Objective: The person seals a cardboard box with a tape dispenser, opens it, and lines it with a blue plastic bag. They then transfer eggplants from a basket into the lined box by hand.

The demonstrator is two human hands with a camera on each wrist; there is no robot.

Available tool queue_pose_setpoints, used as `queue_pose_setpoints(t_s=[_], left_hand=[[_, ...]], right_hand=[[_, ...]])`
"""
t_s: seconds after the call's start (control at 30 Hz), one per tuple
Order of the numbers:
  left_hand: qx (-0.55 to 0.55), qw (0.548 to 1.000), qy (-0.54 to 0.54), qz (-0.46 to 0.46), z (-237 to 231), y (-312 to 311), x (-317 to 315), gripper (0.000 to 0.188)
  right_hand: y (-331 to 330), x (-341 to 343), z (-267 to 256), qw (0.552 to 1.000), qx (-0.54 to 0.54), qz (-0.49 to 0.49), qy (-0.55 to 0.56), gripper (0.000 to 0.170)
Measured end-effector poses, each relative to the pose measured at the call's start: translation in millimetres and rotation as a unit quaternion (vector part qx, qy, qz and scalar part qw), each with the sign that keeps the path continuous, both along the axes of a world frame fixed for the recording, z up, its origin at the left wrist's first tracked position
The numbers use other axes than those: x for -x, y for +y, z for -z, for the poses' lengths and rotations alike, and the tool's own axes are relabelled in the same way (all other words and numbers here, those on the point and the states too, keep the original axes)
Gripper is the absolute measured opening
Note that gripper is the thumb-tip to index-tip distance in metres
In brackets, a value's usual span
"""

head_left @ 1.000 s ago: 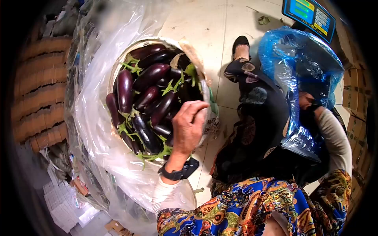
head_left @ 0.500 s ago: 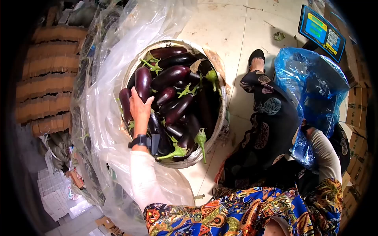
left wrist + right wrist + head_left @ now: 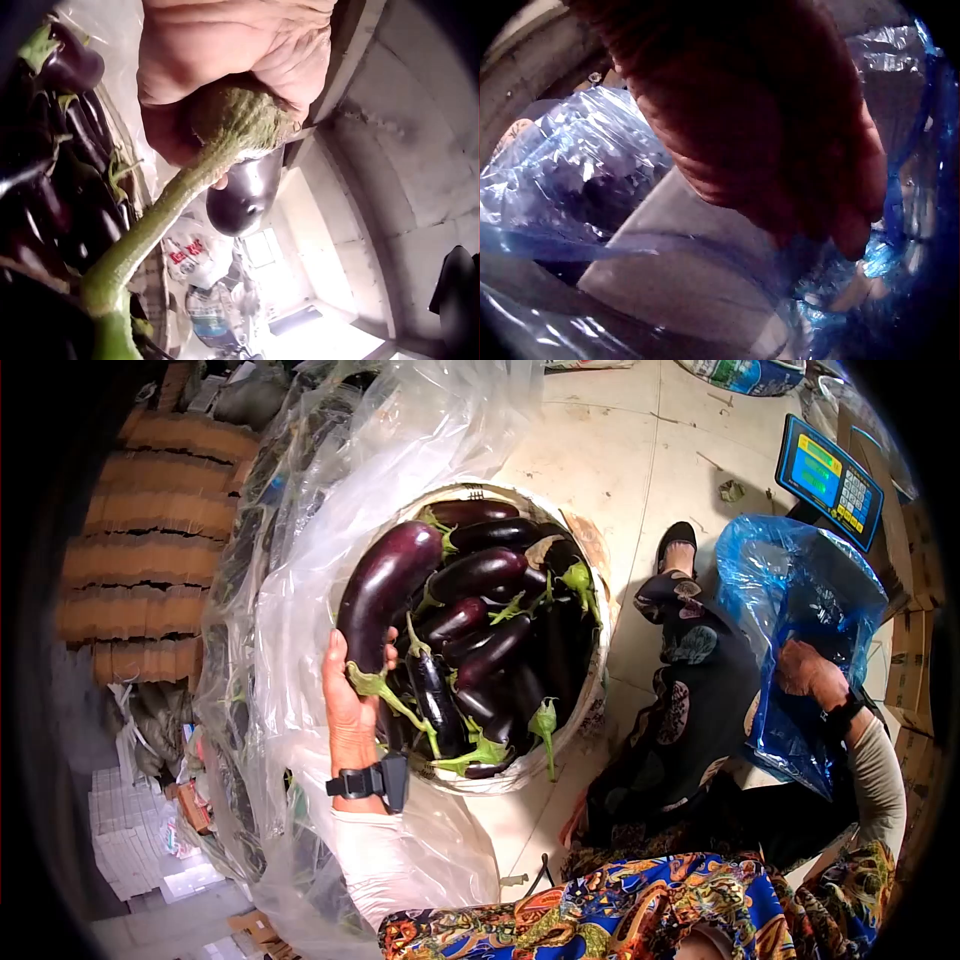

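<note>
Purple eggplant (image 3: 385,590) gripped in left hand (image 3: 350,705), right hand (image 3: 812,675) at blue bag (image 3: 795,750), grip unclear, white bag's (image 3: 215,262) red lettering (image 3: 187,253) illegible

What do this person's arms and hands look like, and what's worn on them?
The left hand and right hand wear no gloves. A black wristband with a boxy dark device circles the left wrist; a dark wristband circles the right. Plain off-white fabric sleeves cover both forearms, meeting a blue, orange and gold patterned garment higher up.
</note>
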State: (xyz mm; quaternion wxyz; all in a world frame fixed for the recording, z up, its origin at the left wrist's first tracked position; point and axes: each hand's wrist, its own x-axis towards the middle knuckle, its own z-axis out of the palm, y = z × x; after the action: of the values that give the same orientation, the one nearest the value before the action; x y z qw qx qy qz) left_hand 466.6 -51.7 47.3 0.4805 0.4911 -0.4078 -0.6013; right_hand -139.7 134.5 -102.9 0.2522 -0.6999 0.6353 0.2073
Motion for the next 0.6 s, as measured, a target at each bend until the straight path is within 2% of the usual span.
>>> queue_pose_setpoints(t_s=[0.07, 0.17, 0.3, 0.33, 0.37, 0.4, 0.43, 0.47, 0.5, 0.57, 0.6], left_hand=[[0.002, 1.000, 0.024, 0.002, -2.8, 11.7, 13.5, 0.058], [0.002, 0.998, 0.068, 0.011, 2.2, 25.5, 34.4, 0.061], [-0.012, 0.988, 0.147, 0.042, 1.2, 39.9, 72.3, 0.060], [-0.023, 0.982, 0.181, 0.054, -1.6, 42.9, 85.8, 0.059], [-0.044, 0.969, 0.235, 0.067, -7.1, 46.1, 102.0, 0.059], [-0.049, 0.959, 0.266, 0.089, -13.5, 48.6, 119.9, 0.060], [-0.055, 0.947, 0.296, 0.111, -19.6, 52.2, 138.7, 0.061], [-0.026, 0.966, 0.227, 0.117, -24.4, 59.1, 158.0, 0.062], [-0.025, 0.961, 0.227, 0.154, -32.4, 65.8, 183.0, 0.062], [0.011, 0.953, 0.202, 0.225, -39.9, 80.1, 231.5, 0.057], [0.014, 0.936, 0.224, 0.271, -43.4, 88.9, 258.8, 0.055]], right_hand=[[7.8, -4.4, -16.8, 0.996, 0.060, 0.051, -0.049, 0.022], [-12.6, -54.9, -79.6, 0.999, -0.005, 0.021, 0.032, 0.021], [-7.5, -61.4, -104.9, 0.998, -0.008, 0.026, 0.057, 0.017], [-5.6, -54.8, -107.8, 0.998, 0.043, -0.052, 0.004, 0.014], [-4.9, -52.5, -114.9, 0.986, 0.094, 0.016, -0.139, 0.014], [-9.8, -64.4, -136.6, 0.946, 0.145, 0.085, -0.276, 0.015], [-16.3, -80.0, -161.9, 0.905, 0.149, 0.154, -0.367, 0.011], [-20.2, -85.4, -168.9, 0.867, 0.160, 0.187, -0.433, 0.025], [-26.4, -88.9, -175.6, 0.834, 0.178, 0.195, -0.484, 0.040], [-32.4, -117.1, -196.5, 0.717, 0.184, 0.290, -0.606, 0.053], [-35.1, -131.0, -206.8, 0.648, 0.191, 0.327, -0.661, 0.060]])
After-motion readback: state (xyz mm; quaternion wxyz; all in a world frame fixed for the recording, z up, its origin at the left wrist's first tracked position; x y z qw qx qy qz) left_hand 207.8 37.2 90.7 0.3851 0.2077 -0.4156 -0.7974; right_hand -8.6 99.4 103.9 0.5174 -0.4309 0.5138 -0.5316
